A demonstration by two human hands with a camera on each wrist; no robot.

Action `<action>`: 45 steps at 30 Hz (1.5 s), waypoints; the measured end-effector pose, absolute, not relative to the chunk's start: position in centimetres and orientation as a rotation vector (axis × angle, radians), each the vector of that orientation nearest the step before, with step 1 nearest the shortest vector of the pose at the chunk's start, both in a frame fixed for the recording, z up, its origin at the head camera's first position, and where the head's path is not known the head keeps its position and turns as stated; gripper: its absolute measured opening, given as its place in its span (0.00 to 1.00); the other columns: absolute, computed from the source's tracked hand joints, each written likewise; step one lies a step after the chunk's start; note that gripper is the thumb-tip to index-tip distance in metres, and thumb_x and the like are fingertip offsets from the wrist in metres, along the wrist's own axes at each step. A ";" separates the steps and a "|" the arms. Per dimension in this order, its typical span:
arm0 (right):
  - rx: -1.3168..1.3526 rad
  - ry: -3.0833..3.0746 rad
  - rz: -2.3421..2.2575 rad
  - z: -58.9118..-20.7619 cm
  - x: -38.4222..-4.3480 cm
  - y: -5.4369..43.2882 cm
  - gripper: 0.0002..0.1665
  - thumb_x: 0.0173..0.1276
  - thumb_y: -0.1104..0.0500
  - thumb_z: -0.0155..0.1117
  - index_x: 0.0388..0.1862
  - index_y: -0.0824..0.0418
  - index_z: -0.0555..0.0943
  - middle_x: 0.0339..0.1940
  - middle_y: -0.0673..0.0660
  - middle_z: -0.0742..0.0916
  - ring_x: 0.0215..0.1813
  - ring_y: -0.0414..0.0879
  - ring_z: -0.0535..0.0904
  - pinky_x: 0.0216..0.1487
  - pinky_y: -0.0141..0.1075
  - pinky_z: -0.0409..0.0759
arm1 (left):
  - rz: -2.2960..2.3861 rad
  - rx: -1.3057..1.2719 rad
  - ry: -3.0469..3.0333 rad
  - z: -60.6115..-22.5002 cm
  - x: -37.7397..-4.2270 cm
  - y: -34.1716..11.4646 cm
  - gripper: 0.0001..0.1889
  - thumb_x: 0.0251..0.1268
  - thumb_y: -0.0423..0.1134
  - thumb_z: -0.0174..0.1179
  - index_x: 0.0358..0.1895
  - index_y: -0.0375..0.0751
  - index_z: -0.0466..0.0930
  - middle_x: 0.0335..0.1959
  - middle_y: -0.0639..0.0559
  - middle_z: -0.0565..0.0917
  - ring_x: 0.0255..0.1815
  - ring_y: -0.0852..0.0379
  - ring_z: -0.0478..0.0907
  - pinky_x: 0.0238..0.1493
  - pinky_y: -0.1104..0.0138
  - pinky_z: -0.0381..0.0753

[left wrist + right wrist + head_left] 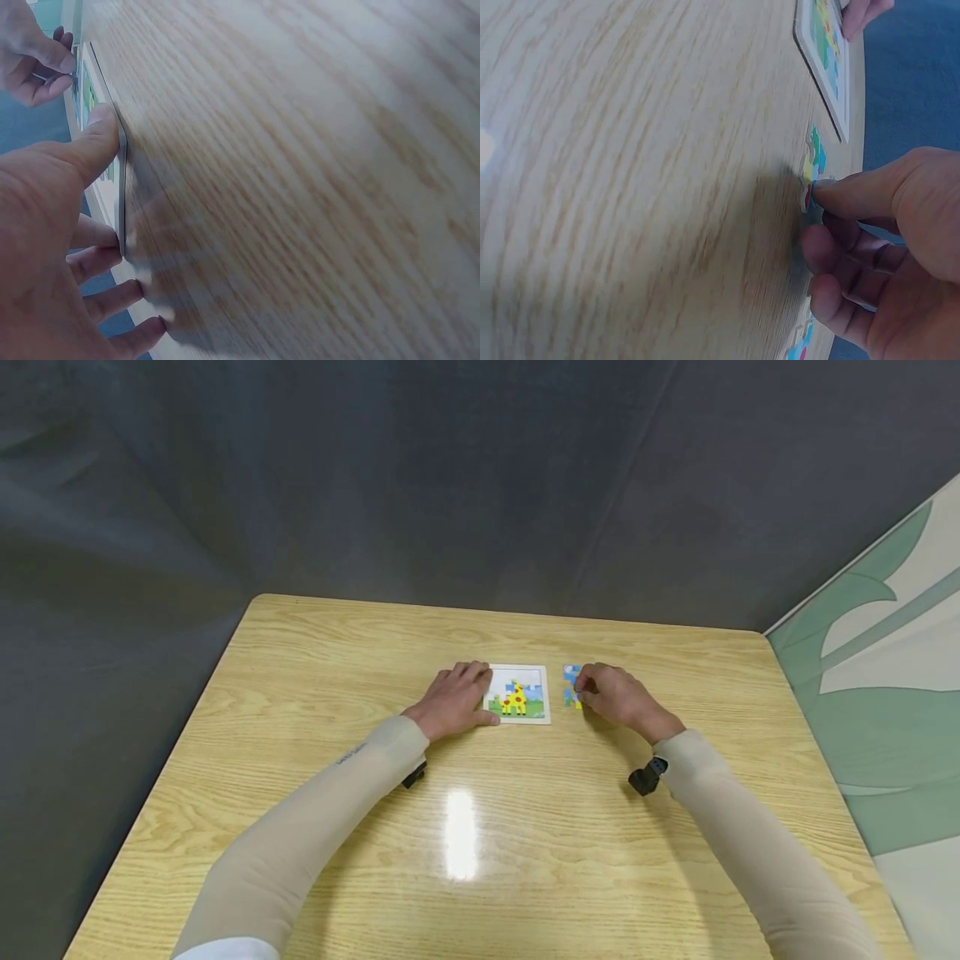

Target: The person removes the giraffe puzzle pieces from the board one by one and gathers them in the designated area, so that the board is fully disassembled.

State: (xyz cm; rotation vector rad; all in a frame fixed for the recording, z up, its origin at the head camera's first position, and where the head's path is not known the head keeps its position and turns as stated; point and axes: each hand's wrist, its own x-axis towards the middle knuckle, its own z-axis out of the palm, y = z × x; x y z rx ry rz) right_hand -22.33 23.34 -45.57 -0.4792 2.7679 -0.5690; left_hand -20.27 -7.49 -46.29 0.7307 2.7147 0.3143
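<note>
A white-framed jigsaw puzzle board (516, 720) with a yellow giraffe picture lies on the table. My left hand (454, 697) rests at its left side, fingers spread; in the left wrist view the thumb (99, 142) presses on the frame and a fingertip touches its edge. Right of the board are several loose puzzle pieces (568, 672). My right hand (618, 696) is over them, fingers curled, with the thumb and a finger pinching a puzzle piece (807, 193) low at the table. Those fingers partly hide the pieces.
The wooden table (360, 643) stands against a dark curtain (480, 485) at the back and left. A wall panel with green leaf shapes (885, 693) borders the right side. A bright glare (461, 835) shows on the tabletop in front of the board.
</note>
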 end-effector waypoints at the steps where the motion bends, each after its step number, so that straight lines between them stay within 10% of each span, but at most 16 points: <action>1: -0.481 2.773 -0.569 -45.6 -22.3 23.3 0.04 0.80 0.63 0.63 0.48 0.62 0.83 0.46 0.61 0.89 0.44 0.51 0.83 0.47 0.47 0.81 | 0.313 0.731 2.716 -46.3 -20.3 -7.5 0.48 0.78 0.64 0.58 0.87 0.36 0.53 0.89 0.44 0.53 0.88 0.41 0.52 0.85 0.43 0.60; 45: -0.421 2.471 -0.758 -45.4 -23.6 14.8 0.23 0.74 0.57 0.73 0.61 0.64 0.75 0.42 0.58 0.82 0.37 0.47 0.75 0.41 0.39 0.75 | 0.273 0.731 2.730 -46.4 -20.4 -7.4 0.48 0.77 0.65 0.58 0.86 0.36 0.55 0.88 0.44 0.55 0.87 0.43 0.55 0.83 0.44 0.63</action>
